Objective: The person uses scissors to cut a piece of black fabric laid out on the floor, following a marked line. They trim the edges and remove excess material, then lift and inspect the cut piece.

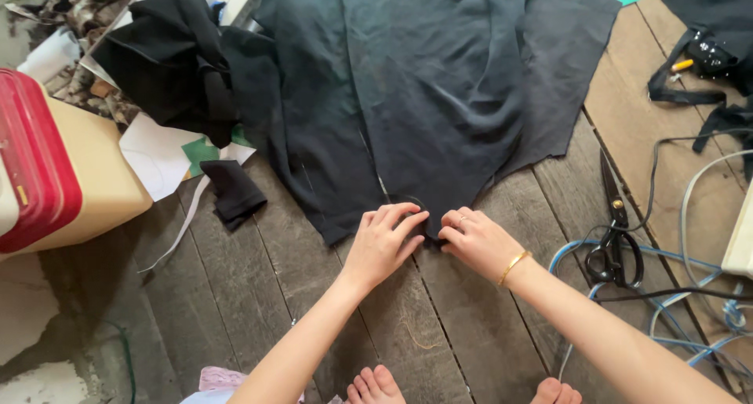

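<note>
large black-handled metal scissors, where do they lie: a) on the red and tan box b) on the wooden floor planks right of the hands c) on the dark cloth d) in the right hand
b: the large black-handled metal scissors lie on the wooden floor planks, beside the right hand, which pinches the dark cloth together with the left hand.

left hand (384,243) + right hand (478,239) pinch black cloth (439,90) hem | scissors (616,247) right, on plank floor (259,294)

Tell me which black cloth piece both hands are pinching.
The large dark cloth spread flat on the floorboards, pinched at its near edge; the small folded black scrap lies apart, untouched.
</note>
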